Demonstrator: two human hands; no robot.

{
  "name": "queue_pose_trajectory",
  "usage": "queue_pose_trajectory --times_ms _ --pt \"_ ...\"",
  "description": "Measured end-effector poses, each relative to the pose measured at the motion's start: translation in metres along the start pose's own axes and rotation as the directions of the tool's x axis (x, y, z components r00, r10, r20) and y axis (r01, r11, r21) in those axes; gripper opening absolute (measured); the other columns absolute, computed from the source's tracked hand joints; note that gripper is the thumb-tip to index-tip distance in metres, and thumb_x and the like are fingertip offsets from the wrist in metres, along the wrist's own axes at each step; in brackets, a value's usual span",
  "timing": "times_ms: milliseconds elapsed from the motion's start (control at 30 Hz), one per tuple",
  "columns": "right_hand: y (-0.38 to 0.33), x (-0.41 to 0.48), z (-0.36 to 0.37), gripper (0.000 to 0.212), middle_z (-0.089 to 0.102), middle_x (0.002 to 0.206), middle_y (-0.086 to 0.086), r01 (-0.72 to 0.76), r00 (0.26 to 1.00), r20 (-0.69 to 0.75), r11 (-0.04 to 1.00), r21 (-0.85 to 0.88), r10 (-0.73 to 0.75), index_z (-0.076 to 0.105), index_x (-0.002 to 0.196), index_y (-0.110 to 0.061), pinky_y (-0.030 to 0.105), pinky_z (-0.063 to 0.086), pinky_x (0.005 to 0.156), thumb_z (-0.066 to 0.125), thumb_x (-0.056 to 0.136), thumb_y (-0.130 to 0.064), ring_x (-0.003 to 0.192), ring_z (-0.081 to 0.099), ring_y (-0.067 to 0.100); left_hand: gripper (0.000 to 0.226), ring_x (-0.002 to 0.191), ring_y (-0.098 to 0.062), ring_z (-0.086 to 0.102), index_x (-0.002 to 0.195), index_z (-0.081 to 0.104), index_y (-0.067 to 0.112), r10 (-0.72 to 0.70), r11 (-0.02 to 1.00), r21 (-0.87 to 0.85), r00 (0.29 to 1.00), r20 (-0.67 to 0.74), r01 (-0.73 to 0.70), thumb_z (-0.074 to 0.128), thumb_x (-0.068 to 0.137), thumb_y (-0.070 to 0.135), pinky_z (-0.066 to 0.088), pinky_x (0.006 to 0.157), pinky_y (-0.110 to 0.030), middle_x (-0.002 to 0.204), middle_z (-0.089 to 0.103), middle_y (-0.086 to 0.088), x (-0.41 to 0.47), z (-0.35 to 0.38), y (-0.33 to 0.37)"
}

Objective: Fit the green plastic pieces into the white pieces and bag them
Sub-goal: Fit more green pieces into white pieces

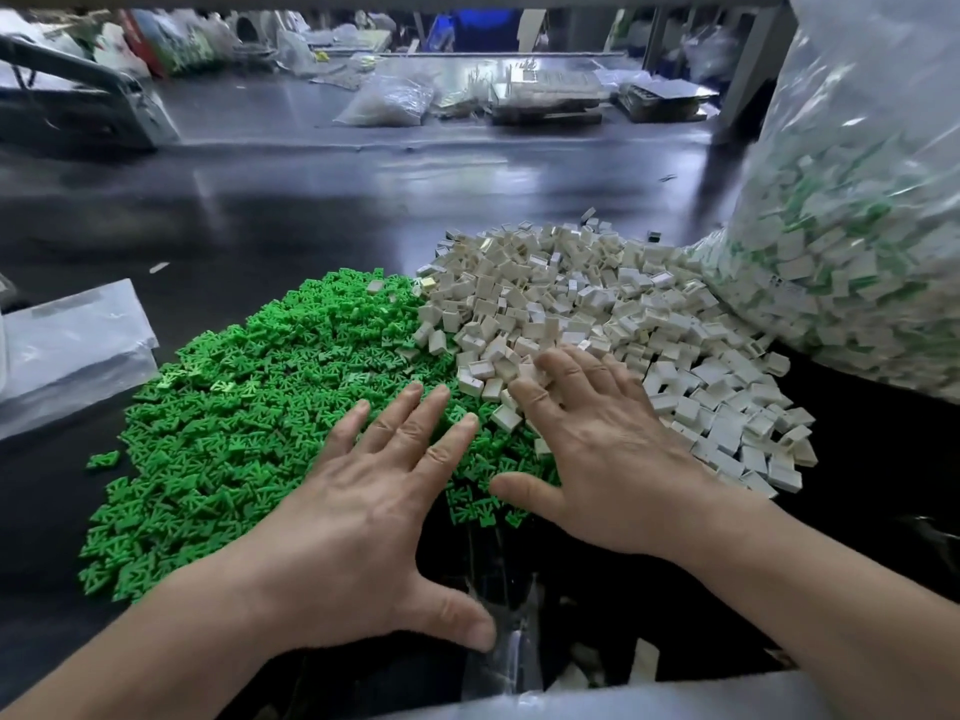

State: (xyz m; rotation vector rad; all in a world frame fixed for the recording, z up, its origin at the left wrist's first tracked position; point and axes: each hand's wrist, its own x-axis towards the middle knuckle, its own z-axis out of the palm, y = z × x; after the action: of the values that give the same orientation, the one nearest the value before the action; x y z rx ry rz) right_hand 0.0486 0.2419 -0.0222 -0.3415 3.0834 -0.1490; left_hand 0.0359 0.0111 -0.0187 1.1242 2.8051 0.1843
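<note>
1. While the two heaps lie on the dark table (311, 215) and touch along one seam, the green pile (234, 407) sits left and the white pile (597, 298) right, likely so that each hand has its own stock in reach.
2. The left hand (374, 491) lies over the near right part of the green pile, fingers straight and spread, thumb out toward the table edge. It holds nothing and seems to be pressing or raking the pieces.
3. The right hand (597, 449) is at the seam, on the near left edge of the white pile. Its fingers bend down among the white pieces, and its thumb reaches over green ones. I cannot tell whether the fingertips pinch a piece, as they are buried.
4. No fitted pair shows in either hand, so I judge this to be the picking-up step, with fitting yet to come.
5. The big bag (841, 226) leans against the white pile at far right. It holds white pieces with green showing through, probably finished ones, kept close for short drops.
6. A clear bag (511, 641) hangs at the near edge between the wrists, its contents unclear. Flat bags (72, 345) lie left of the green pile, likely spares.
</note>
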Motion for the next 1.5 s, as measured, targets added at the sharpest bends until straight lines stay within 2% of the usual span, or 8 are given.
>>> queue_pose_trajectory --times_ms 367,533,733,833,1033,1167,1300,1500 --pt "-0.001 0.0 0.002 0.093 -0.01 0.166 0.001 0.001 0.999 -0.035 1.0 0.02 0.0 -0.005 0.157 -0.035 0.038 -0.024 0.111 0.012 0.082 -0.089 0.151 -0.019 0.02 0.084 0.147 -0.01 -0.021 0.155 0.002 0.039 -0.015 0.992 0.12 0.989 -0.148 0.033 0.027 0.084 0.078 -0.015 0.116 -0.031 0.163 -0.012 0.008 -0.009 -0.01 -0.021" --pt "-0.001 0.001 0.002 0.089 -0.009 0.167 0.005 -0.02 0.999 -0.044 1.0 0.017 0.02 -0.004 0.157 -0.035 0.038 -0.022 0.112 0.017 0.087 -0.085 0.152 -0.017 0.022 0.101 0.149 -0.015 -0.013 0.156 0.014 0.03 0.061 0.976 0.215 0.997 -0.056 -0.047 0.021 0.076 0.092 -0.01 0.116 -0.029 0.164 0.006 -0.001 -0.008 -0.005 0.002" --pt "-0.002 0.002 0.007 0.088 -0.013 0.166 0.004 -0.014 0.999 -0.035 1.0 0.013 0.015 -0.008 0.156 -0.035 0.039 -0.025 0.11 0.015 0.088 -0.084 0.151 -0.02 0.023 0.098 0.139 -0.008 -0.038 0.149 -0.02 0.044 -0.012 0.988 0.152 0.997 -0.076 0.024 0.005 0.07 0.095 -0.028 0.111 -0.029 0.158 -0.029 0.008 0.014 -0.003 -0.02" --pt "-0.001 0.008 0.007 0.088 -0.013 0.167 0.006 -0.019 1.0 -0.022 1.0 -0.013 0.018 -0.01 0.156 -0.033 0.044 -0.018 0.116 0.009 0.086 -0.083 0.152 -0.019 0.027 0.109 0.141 -0.014 -0.035 0.146 -0.03 0.04 -0.176 0.977 0.117 0.983 -0.05 0.181 0.003 0.061 0.1 -0.02 0.115 -0.036 0.155 -0.034 0.007 0.025 0.001 -0.025" --pt "0.002 0.029 -0.002 0.09 -0.011 0.168 0.003 -0.068 0.998 -0.009 0.998 -0.013 0.068 -0.005 0.156 -0.037 0.057 -0.006 0.122 0.013 0.084 -0.087 0.153 -0.016 0.028 0.096 0.149 -0.017 -0.014 0.155 -0.005 0.031 -0.237 0.963 0.119 0.97 -0.051 0.242 0.006 0.077 0.085 -0.007 0.117 -0.038 0.163 -0.01 0.002 0.045 0.0 -0.025" --pt "-0.007 0.039 -0.005 0.072 0.008 0.168 -0.003 -0.064 0.996 -0.057 0.997 0.031 0.066 0.014 0.157 -0.039 0.055 0.009 0.119 0.022 0.095 -0.074 0.153 0.003 0.029 0.079 0.148 -0.015 0.006 0.154 0.024 0.023 -0.085 0.993 0.06 0.979 -0.183 0.097 0.029 0.09 0.069 0.0 0.115 -0.024 0.161 0.02 0.003 0.05 -0.001 -0.019" --pt "-0.006 0.048 -0.013 0.05 0.051 0.135 -0.002 0.03 0.977 -0.209 0.999 -0.034 -0.037 0.054 0.133 -0.03 0.042 0.035 0.099 0.032 0.1 -0.059 0.12 0.038 0.023 0.057 0.139 -0.016 0.031 0.143 0.047 0.019 -0.037 0.999 0.004 0.966 -0.255 0.039 0.053 0.095 0.047 0.021 0.115 -0.025 0.15 0.043 0.002 0.055 -0.006 -0.02" --pt "-0.002 0.054 -0.011 0.019 0.061 0.11 0.002 0.096 0.934 -0.351 0.993 0.075 -0.063 0.07 0.097 -0.015 0.03 0.042 0.088 0.057 0.101 -0.028 0.107 0.048 0.022 0.037 0.119 -0.012 0.05 0.121 0.065 0.025 -0.136 0.99 -0.09 0.929 -0.345 0.111 0.051 0.095 0.047 0.039 0.102 -0.033 0.126 0.061 0.009 0.062 -0.011 -0.012"
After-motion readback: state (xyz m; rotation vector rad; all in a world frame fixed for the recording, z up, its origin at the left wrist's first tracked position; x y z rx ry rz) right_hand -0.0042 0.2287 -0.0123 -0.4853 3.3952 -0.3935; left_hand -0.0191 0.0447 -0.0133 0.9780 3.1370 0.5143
